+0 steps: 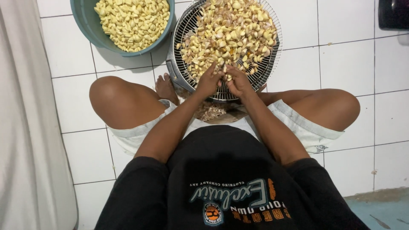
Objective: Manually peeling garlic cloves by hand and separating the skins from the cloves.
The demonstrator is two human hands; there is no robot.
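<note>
White tiled floor (pixel 349 64), grey grout; pale curtain (pixel 25 127) along left edge. We sit cross-legged on it. Wire basket (pixel 268 64) of unpeeled garlic cloves (pixel 230 30) just ahead betw. our knees; teal bowl (pixel 85 25) w/ peeled cloves (pixel 132 19) beside it, upper left. Papery skins (pixel 211 110) heaped on floor under our wrists. Left hand (pixel 208 81) & right hand (pixel 239 81) meet at basket's near rim, fingers pinched on a small clove (pixel 226 74) held betw. them, over the pile.
</note>
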